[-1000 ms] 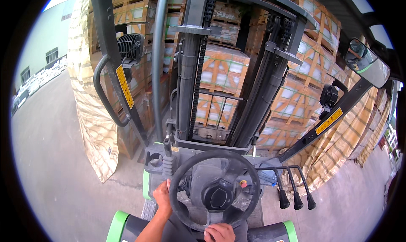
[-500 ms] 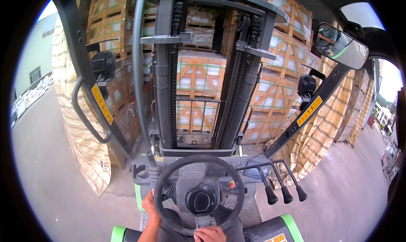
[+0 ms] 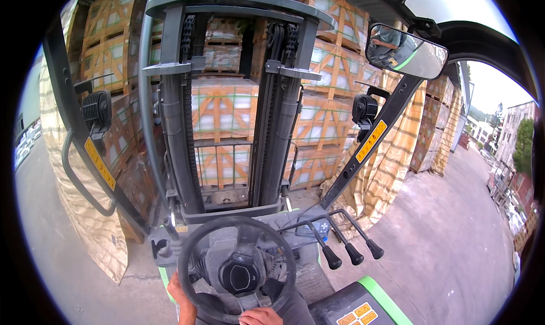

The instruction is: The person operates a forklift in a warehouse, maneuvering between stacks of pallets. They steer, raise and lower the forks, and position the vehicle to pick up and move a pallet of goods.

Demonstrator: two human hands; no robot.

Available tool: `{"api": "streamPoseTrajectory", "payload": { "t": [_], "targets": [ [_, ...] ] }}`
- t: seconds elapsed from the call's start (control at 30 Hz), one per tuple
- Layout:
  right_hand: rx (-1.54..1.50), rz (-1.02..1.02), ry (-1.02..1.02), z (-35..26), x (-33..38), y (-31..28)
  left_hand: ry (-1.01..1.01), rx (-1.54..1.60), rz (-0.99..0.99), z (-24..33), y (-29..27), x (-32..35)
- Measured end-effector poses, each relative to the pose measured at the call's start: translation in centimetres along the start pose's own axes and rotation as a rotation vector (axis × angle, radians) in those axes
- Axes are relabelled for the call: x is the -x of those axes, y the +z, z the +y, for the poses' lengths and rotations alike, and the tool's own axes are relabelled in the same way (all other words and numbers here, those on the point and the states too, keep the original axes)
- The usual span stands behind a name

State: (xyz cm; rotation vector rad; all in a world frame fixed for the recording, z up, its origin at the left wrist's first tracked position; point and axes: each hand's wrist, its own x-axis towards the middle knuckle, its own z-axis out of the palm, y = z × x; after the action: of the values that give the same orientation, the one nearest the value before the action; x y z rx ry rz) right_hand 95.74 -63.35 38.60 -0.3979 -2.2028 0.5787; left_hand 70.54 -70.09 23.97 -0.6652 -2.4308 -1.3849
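I sit in a forklift cab. My left hand (image 3: 180,299) grips the lower left rim of the black steering wheel (image 3: 237,266). My right hand (image 3: 261,316) is closed on the wheel's bottom rim, at the picture's lower edge. Three black-knobbed control levers (image 3: 353,253) stand to the right of the wheel, with no hand on them. The grey mast (image 3: 227,115) rises straight ahead. A strapped crate (image 3: 222,110) on a pallet shows between its rails.
Tall stacks of strapped wooden crates (image 3: 335,81) fill the view ahead, some draped in tan sheeting (image 3: 85,223). A rear-view mirror (image 3: 406,51) hangs upper right. Concrete yard floor (image 3: 448,240) extends to the right, with buildings far right.
The view has swung to the right and up: the mast and wheel sit further left and lower. Both hands have slid down the wheel's rim toward the lower edge.
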Motion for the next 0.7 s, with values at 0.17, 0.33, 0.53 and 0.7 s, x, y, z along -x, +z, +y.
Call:
{"api": "streamPoseTrajectory", "payload": {
  "t": [0.17, 0.33, 0.53, 0.7],
  "targets": [
    [0.004, 0.016, 0.024, -0.8, 0.1, -0.1, -0.105, 0.065, 0.037, 0.9, -0.3, -0.1],
    [-0.009, 0.008, 0.036, -1.4, -0.2, -0.9, -0.048, 0.013, 0.055, 2.0, -1.0, -0.3],
    [-0.002, 0.005, 0.032, -2.1, -0.4, -0.8, -0.025, -0.033, 0.067, 2.5, -2.3, -0.3],
    [-0.022, 0.015, 0.069, -2.9, -0.9, 0.3, -0.021, -0.084, 0.023, 0.9, -1.7, -0.5]
  ]
}}
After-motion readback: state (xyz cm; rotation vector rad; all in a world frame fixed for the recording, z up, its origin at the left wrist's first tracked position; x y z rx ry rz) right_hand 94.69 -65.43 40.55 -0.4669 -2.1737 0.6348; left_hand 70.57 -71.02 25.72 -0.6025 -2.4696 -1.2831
